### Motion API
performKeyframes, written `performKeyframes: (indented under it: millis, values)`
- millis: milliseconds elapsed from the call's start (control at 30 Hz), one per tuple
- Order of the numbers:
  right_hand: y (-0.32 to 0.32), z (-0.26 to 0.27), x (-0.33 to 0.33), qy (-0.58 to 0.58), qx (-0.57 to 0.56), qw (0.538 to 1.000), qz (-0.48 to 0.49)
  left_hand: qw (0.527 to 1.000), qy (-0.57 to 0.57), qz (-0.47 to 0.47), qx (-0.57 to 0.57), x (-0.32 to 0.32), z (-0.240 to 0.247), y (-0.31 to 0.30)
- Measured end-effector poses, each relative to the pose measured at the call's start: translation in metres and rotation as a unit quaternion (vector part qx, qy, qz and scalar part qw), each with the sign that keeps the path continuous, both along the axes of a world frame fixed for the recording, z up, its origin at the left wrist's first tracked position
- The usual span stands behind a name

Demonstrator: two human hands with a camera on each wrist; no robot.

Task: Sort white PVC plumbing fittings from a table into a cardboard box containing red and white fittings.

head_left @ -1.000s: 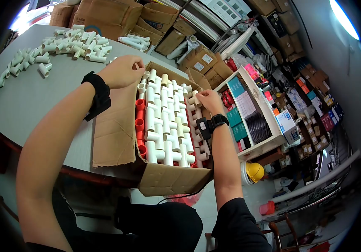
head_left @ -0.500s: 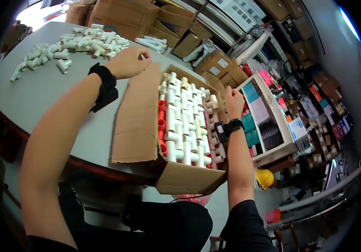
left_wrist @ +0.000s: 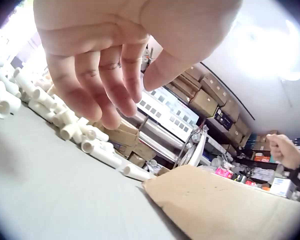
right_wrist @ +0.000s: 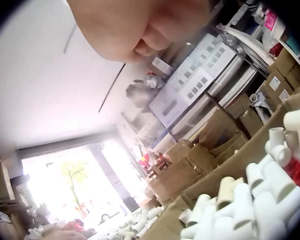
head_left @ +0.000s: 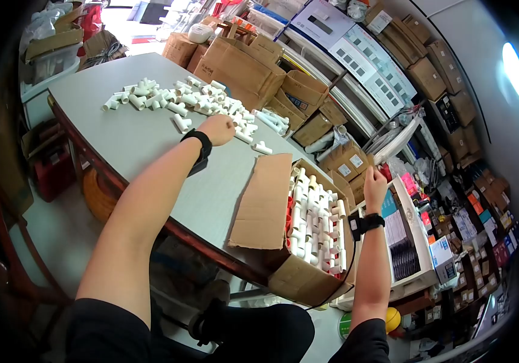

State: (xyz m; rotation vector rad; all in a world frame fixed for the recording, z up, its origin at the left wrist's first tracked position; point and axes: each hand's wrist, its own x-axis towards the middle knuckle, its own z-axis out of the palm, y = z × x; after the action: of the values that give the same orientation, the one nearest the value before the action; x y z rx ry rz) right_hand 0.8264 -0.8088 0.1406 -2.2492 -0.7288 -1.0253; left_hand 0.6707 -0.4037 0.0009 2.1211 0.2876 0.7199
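Note:
My left hand (head_left: 218,130) hovers over the table, beside a loose heap of white pipe tees (head_left: 208,100). In the left wrist view its fingers (left_wrist: 110,70) bend loosely with nothing between them, and the tees lie beyond. My right hand (head_left: 375,181) is raised past the right side of a cardboard box (head_left: 308,284), fingers curled in and no object showing in them. Inside the box, rows of white tees (head_left: 311,212) stand packed tightly, with red fittings (head_left: 288,221) along the side. The right wrist view shows the packed tees (right_wrist: 245,205) below that hand.
One box flap (head_left: 262,202) lies folded out over the table (head_left: 150,142). To the right stands a white bin (head_left: 413,242) of boxed goods. Cardboard cartons (head_left: 241,66) are stacked behind the table, with crowded shelves at the far right.
My right hand has come off the tees at the box's right side and risen away. My left hand has moved from the box's edge to the heap. The head view has swung left.

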Motion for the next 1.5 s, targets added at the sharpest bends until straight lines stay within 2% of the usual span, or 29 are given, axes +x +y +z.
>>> performKeyframes:
  millis: [67, 200, 367, 467, 667, 767, 867, 933, 1000, 1067, 1133, 1167, 1200, 1233, 1333, 1400, 1433, 1500]
  values:
    - [0.020, 0.015, -0.020, -0.018, 0.004, 0.999, 0.045, 0.999, 0.022, 0.035, 0.006, -0.008, -0.010, 0.014]
    - [0.077, 0.045, -0.056, 0.030, 0.011, 0.990, 0.136, 0.994, 0.072, 0.080, -0.024, -0.030, -0.027, 0.044]
    - [0.177, 0.051, -0.096, 0.176, 0.061, 0.955, 0.230, 0.974, 0.087, 0.113, -0.173, -0.052, -0.033, 0.067]
    - [0.238, 0.028, -0.104, 0.240, 0.054, 0.924, 0.293, 0.957, 0.055, 0.142, -0.248, -0.063, -0.027, 0.072]
    - [0.330, -0.056, -0.109, 0.376, 0.014, 0.871, 0.317, 0.908, 0.001, 0.168, -0.384, -0.070, -0.031, 0.086]
    - [0.352, -0.091, -0.121, 0.499, 0.010, 0.809, 0.311, 0.876, 0.019, 0.152, -0.457, -0.065, -0.039, 0.094]
    - [0.373, -0.134, -0.121, 0.536, 0.111, 0.771, 0.325, 0.870, 0.037, 0.147, -0.468, -0.056, -0.043, 0.103]
    - [0.384, -0.158, -0.118, 0.547, 0.154, 0.750, 0.338, 0.872, 0.035, 0.064, -0.484, -0.052, -0.048, 0.112]
    - [0.389, -0.171, -0.117, 0.562, 0.159, 0.728, 0.359, 0.879, 0.038, 0.054, -0.472, -0.048, -0.047, 0.110]
    - [0.401, -0.192, -0.111, 0.534, 0.149, 0.754, 0.351, 0.903, 0.032, 0.040, -0.427, -0.051, -0.044, 0.104]
    - [0.394, -0.191, -0.118, 0.523, 0.118, 0.765, 0.357, 0.907, 0.065, -0.022, -0.415, -0.047, -0.053, 0.121]
    - [0.400, -0.199, -0.115, 0.518, 0.132, 0.771, 0.345, 0.909, 0.071, -0.005, -0.411, -0.046, -0.053, 0.122]
    - [0.409, -0.211, -0.107, 0.492, 0.117, 0.797, 0.330, 0.911, 0.074, 0.013, -0.406, -0.046, -0.051, 0.121]
    - [0.412, -0.217, -0.107, 0.490, 0.165, 0.797, 0.312, 0.907, 0.075, 0.020, -0.413, -0.046, -0.049, 0.119]
    - [0.407, -0.215, -0.115, 0.389, 0.144, 0.880, 0.232, 0.908, 0.100, 0.025, -0.406, -0.049, -0.041, 0.112]
    - [0.406, -0.208, -0.113, 0.479, 0.131, 0.826, 0.266, 0.909, 0.105, 0.039, -0.401, -0.049, -0.042, 0.115]
    - [0.403, -0.206, -0.115, 0.448, 0.101, 0.850, 0.257, 0.912, 0.108, 0.038, -0.395, -0.049, -0.044, 0.118]
    - [0.402, -0.201, -0.116, 0.458, 0.092, 0.846, 0.257, 0.917, 0.105, 0.047, -0.383, -0.049, -0.048, 0.122]
